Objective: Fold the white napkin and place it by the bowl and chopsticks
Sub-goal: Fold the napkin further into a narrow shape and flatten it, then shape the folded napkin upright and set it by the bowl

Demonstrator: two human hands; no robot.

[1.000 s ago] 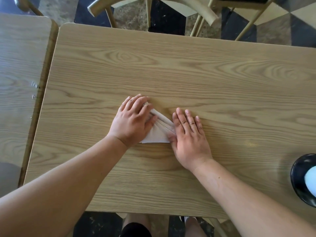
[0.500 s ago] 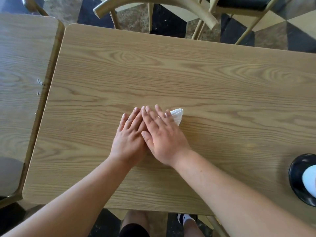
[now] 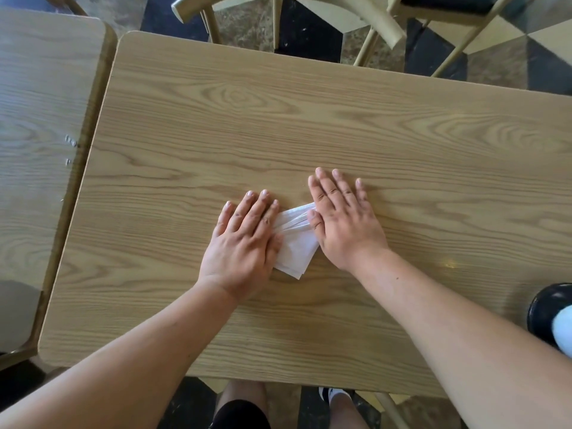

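A folded white napkin (image 3: 296, 243) lies flat near the middle of the wooden table (image 3: 309, 119). My left hand (image 3: 244, 243) rests palm down on its left edge, fingers spread. My right hand (image 3: 345, 221) lies flat on its right edge, fingers spread. Only the strip of napkin between the two hands shows. A black bowl (image 3: 544, 311) with something white inside sits at the right edge of the view, partly cut off. No chopsticks are in view.
A second wooden table (image 3: 43, 119) stands close on the left with a narrow gap between. Wooden chairs (image 3: 309, 13) stand beyond the far edge. My knees (image 3: 244, 407) show below the near edge.
Half a second ago my right hand lay over my left hand, covering the napkin. It has slid to the right, and the napkin shows between the hands again.
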